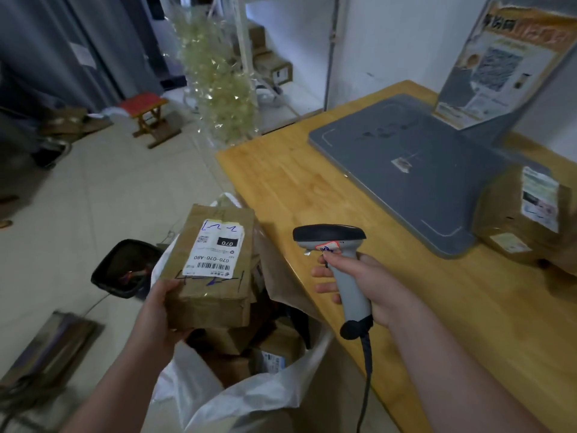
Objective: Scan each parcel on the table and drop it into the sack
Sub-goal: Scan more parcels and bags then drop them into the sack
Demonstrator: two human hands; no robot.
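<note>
My left hand [159, 310] holds a brown cardboard parcel [212, 292] by its near left corner, above the open mouth of the white sack [218, 398]. The parcel's white shipping label faces up. Several other brown parcels lie inside the sack. My right hand [359, 282] grips a grey handheld barcode scanner [334, 248] with a black head, over the table's left edge; the head points left towards the held parcel. Another brown parcel [518, 220] with a label rests on the wooden table [312, 189] at the far right.
A grey flat platform [406, 157] with an upright sign [499, 60] occupies the back of the table. On the floor to the left are a black bin [125, 267], flat cardboard [50, 348] and a small red stool [150, 117]. A clear bag of filler [218, 79] stands behind.
</note>
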